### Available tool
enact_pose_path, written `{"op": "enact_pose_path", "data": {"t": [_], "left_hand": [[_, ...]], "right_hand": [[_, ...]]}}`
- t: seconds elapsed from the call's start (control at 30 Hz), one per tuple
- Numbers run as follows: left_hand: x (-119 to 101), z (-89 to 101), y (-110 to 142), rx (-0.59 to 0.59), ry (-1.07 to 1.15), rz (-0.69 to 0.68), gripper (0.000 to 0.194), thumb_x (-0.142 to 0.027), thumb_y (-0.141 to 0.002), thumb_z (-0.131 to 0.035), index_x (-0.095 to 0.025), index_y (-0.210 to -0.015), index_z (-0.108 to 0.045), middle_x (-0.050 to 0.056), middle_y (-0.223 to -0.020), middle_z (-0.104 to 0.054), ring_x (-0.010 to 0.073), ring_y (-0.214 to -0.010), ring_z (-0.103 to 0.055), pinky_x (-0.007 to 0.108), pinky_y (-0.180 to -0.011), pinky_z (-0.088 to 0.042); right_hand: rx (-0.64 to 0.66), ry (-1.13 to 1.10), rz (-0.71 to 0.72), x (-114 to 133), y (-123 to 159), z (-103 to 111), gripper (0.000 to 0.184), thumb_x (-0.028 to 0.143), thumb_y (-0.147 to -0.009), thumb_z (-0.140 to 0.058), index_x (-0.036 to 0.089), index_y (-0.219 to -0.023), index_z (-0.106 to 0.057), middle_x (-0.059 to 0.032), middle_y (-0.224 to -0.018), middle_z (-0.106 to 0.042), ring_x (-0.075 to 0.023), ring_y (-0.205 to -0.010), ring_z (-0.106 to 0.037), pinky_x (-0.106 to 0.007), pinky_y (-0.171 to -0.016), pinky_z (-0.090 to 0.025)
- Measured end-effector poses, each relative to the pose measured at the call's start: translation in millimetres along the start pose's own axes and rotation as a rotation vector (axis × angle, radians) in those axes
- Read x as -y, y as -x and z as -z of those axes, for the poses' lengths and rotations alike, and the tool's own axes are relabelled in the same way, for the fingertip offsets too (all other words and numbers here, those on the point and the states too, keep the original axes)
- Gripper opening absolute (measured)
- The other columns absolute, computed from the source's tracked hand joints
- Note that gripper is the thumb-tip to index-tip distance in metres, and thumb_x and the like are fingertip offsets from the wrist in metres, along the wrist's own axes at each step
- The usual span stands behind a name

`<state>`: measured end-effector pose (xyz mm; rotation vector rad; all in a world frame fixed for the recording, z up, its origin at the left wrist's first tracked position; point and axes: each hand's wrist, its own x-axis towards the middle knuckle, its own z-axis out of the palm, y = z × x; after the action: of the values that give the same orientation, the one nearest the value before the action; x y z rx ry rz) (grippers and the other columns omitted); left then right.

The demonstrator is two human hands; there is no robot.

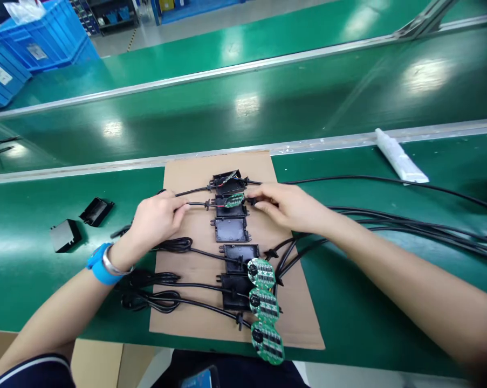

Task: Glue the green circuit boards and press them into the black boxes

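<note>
My left hand (156, 218) pinches a black cable (197, 204) on the left side of a small black housing (231, 207) that carries a green circuit board (234, 200). At the housing's right side my right hand (289, 206) grips the other cable end. Both rest on a brown cardboard sheet (186, 178). Behind it lies another black housing (228, 183) with red wires. In front stands an empty housing (231, 229), then more housings (240, 257) with round green boards (261, 273) hanging off their right sides.
Long black cables (409, 221) run off to the right over the green belt (348, 302). Two black lids (96, 210) lie to the left. A white tube (399, 157) rests on the metal rail at the back right. Blue crates (36, 37) stand at the far left.
</note>
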<state>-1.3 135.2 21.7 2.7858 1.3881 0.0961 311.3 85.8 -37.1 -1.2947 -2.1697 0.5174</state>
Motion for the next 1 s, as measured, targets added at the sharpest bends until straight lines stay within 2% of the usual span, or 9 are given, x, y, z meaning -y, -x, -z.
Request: {"op": "enact_pose_path", "data": {"t": [0.07,0.17,0.27,0.37,0.5,0.6,0.7,0.83,1.0], "left_hand": [[3.7,-14.2,-6.5,0.064,-0.105,-0.005,0.030,-0.034,-0.096,-0.050,-0.019,-0.090,-0.075,0.008,-0.088,-0.069,0.0246,-0.080,-0.065,0.031,-0.058,-0.042],[5.4,-25.1,-7.2,0.055,-0.202,-0.027,0.031,-0.033,-0.097,-0.048,-0.018,-0.093,-0.075,0.010,-0.089,-0.068,0.0277,-0.086,-0.064,0.035,-0.064,-0.046],[-1.0,-19.2,3.1,-0.012,-0.224,-0.080,0.030,-0.031,-0.096,-0.050,-0.014,-0.107,-0.072,0.014,-0.100,-0.068,0.0309,-0.092,-0.062,0.042,-0.073,-0.048],[-15.0,-7.4,20.3,-0.044,-0.041,-0.168,0.031,-0.032,-0.097,-0.050,-0.014,-0.113,-0.069,0.014,-0.108,-0.068,0.0292,-0.096,-0.061,0.043,-0.082,-0.049],[-30.4,-6.5,40.6,0.177,0.259,-0.318,0.030,-0.039,-0.096,-0.055,-0.018,-0.113,-0.068,0.009,-0.106,-0.069,0.0249,-0.097,-0.061,0.039,-0.086,-0.048],[-32.2,-16.7,45.9,0.195,0.281,-0.333,0.022,-0.032,-0.098,-0.052,-0.021,-0.102,-0.071,0.006,-0.098,-0.069,0.0232,-0.093,-0.059,0.038,-0.085,-0.045],[-30.1,-22.7,45.6,0.210,0.334,-0.348,0.027,-0.027,-0.101,-0.046,-0.020,-0.089,-0.069,0.005,-0.089,-0.067,0.0199,-0.087,-0.059,0.036,-0.081,-0.044],[-25.7,-18.4,45.9,0.262,0.432,-0.408,0.019,-0.029,-0.099,-0.050,-0.020,-0.105,-0.067,0.006,-0.101,-0.067,0.0198,-0.094,-0.062,0.033,-0.083,-0.047],[-6.9,-10.7,45.9,-0.004,0.444,-0.267,0.018,-0.027,-0.099,-0.051,-0.018,-0.101,-0.067,0.005,-0.093,-0.070,0.0167,-0.085,-0.065,0.029,-0.078,-0.050]], "right_hand": [[-0.078,0.050,0.054,-6.3,1.8,-14.8,0.021,0.021,-0.094,-0.048,0.021,-0.105,-0.066,-0.0071,-0.111,-0.072,-0.0230,-0.104,-0.066,-0.041,-0.090,-0.054],[-0.147,0.120,0.085,-7.3,6.1,-28.1,0.023,0.020,-0.096,-0.048,0.023,-0.099,-0.071,-0.0057,-0.101,-0.074,-0.0221,-0.094,-0.066,-0.040,-0.083,-0.053],[-0.135,0.202,0.082,0.0,10.5,-24.8,0.023,0.022,-0.096,-0.050,0.024,-0.100,-0.072,-0.0050,-0.098,-0.074,-0.0222,-0.089,-0.063,-0.040,-0.078,-0.050],[-0.149,0.238,0.060,16.2,20.2,-11.0,0.020,0.028,-0.094,-0.054,0.022,-0.105,-0.070,-0.0083,-0.102,-0.072,-0.0256,-0.093,-0.060,-0.042,-0.080,-0.045],[0.167,-0.025,0.083,44.4,40.9,3.0,0.022,0.041,-0.088,-0.062,0.019,-0.084,-0.064,-0.0080,-0.084,-0.062,-0.0220,-0.082,-0.053,-0.039,-0.077,-0.043],[0.328,-0.178,0.062,57.7,52.8,2.5,0.020,0.036,-0.084,-0.066,0.020,-0.079,-0.056,-0.0057,-0.083,-0.056,-0.0202,-0.083,-0.049,-0.035,-0.075,-0.043],[0.291,-0.239,0.093,63.3,58.5,-0.1,0.018,0.027,-0.084,-0.064,0.020,-0.075,-0.049,-0.0054,-0.087,-0.053,-0.0186,-0.085,-0.049,-0.032,-0.073,-0.044],[0.228,-0.186,0.145,65.5,56.1,4.9,0.018,0.025,-0.090,-0.060,0.020,-0.074,-0.052,-0.0062,-0.093,-0.055,-0.0155,-0.082,-0.053,-0.028,-0.069,-0.046],[0.034,-0.161,0.083,49.9,36.8,4.7,0.027,0.045,-0.091,-0.064,0.021,-0.104,-0.058,-0.0094,-0.103,-0.064,-0.0200,-0.092,-0.063,-0.031,-0.077,-0.053]]}}
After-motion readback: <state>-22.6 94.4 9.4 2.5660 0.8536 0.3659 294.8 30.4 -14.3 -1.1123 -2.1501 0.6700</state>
